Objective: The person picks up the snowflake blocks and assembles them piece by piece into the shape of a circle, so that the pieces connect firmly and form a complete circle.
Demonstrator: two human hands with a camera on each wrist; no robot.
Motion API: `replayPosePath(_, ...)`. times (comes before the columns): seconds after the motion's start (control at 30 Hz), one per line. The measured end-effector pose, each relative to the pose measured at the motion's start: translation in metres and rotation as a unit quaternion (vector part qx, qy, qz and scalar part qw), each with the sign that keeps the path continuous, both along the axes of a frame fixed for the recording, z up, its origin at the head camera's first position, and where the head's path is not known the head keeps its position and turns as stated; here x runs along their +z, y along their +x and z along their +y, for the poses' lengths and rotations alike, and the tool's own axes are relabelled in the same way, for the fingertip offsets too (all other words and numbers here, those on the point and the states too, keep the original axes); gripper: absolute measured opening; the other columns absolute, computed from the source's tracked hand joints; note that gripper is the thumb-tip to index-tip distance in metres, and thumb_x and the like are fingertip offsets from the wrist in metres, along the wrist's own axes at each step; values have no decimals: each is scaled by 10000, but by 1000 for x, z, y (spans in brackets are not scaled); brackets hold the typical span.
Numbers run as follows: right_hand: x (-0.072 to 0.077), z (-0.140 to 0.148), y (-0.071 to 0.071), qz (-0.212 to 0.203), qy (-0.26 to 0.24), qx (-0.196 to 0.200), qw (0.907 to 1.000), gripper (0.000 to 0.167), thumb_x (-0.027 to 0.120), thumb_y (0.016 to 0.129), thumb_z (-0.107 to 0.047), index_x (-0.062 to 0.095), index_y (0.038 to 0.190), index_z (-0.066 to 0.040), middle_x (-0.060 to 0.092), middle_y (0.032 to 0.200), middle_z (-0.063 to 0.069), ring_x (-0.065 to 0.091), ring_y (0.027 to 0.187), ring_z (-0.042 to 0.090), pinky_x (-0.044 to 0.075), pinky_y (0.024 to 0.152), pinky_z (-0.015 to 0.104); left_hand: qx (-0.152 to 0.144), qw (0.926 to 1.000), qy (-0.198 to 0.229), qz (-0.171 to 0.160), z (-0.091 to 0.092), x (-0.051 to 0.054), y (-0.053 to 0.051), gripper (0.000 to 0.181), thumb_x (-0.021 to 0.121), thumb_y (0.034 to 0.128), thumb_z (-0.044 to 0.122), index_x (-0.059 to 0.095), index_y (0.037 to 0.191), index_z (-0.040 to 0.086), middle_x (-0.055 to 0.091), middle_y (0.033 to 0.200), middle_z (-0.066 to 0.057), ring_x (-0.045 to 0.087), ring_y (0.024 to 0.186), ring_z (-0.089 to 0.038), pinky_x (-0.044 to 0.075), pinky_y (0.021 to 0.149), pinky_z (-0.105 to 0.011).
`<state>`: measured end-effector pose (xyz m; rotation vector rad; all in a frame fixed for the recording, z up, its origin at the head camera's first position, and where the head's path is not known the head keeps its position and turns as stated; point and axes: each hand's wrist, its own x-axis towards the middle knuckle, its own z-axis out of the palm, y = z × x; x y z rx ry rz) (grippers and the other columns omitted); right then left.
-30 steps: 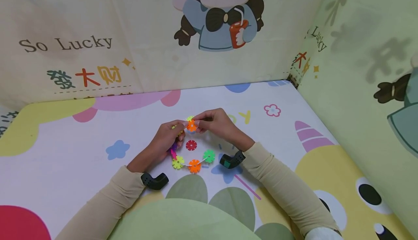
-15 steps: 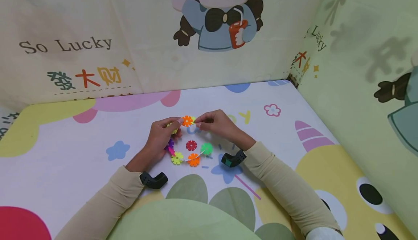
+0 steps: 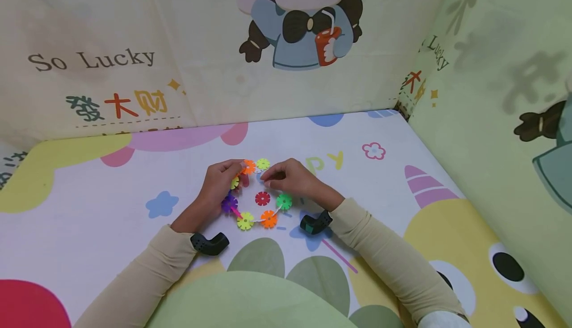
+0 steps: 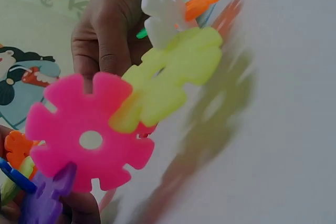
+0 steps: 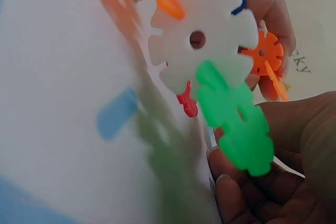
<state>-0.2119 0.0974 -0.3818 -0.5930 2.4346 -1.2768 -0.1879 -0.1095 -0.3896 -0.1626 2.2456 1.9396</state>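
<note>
A curved chain of interlocking snowflake discs lies between my hands, with purple point(image 3: 230, 204), yellow point(image 3: 245, 221), orange point(image 3: 269, 219) and green point(image 3: 284, 201) ones visible. My left hand point(image 3: 212, 186) grips its far left part, near another orange disc point(image 3: 249, 166). Beyond that a yellow disc point(image 3: 263, 164) forms the chain's far end. Close by, my right hand point(image 3: 301, 184) has loosely bent fingers and appears to hold nothing. Within the curve sits a red disc point(image 3: 262, 198). Large pink point(image 4: 58, 114) and white point(image 5: 226, 19) discs show in the wrist views.
The table is covered by a printed cloth point(image 3: 111, 209). A cartoon-printed curtain point(image 3: 205, 45) stands behind it, and another point(image 3: 482, 85) on the right. Black wrist cameras sit on both cuffs.
My right hand has let go of the chain's far yellow disc and dropped slightly nearer. The orange disc at my left hand has shifted left, and the far yellow disc now shows face on.
</note>
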Motion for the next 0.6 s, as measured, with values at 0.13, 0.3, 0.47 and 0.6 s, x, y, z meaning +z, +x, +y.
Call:
replayPosePath(0.13, 0, 0, 2, 111, 75, 236, 9996, 157, 696, 887, -28, 746, 1036, -46, 706, 1004, 14, 629, 950, 148, 512, 825, 221, -24, 10000, 5, 8, 1, 0, -1, 392, 562, 982, 398, 667, 1105, 40, 522, 663, -42, 456, 524, -132, 404, 536, -219)
replayPosePath(0.3, 2, -3, 4, 211, 231, 461, 9984, 176, 725, 871, -46, 742, 1045, -57, 698, 992, 0, 623, 899, 138, 510, 807, 209, -24, 9997, -255, 60, 2, 1, -1, 529, 568, 939, 528, 644, 957, 4, 482, 617, -19, 410, 514, -145, 334, 531, -266)
replayPosePath(0.47, 2, -4, 5, 339, 487, 747, 9954, 213, 731, 857, -37, 742, 1063, -88, 676, 1007, -28, 584, 895, 137, 496, 804, 208, 13, 9995, -311, 104, 2, 1, 0, 464, 547, 972, 469, 657, 955, 19, 482, 622, -23, 403, 501, -140, 323, 487, -254)
replayPosePath(0.6, 1, -4, 5, 350, 649, 939, 9928, 241, 742, 843, -46, 746, 1071, -124, 642, 1024, -55, 555, 927, 133, 484, 809, 217, 29, 9995, -313, 59, 3, 1, 0, 391, 529, 996, 411, 678, 1015, 50, 516, 646, -36, 404, 472, -134, 322, 446, -237)
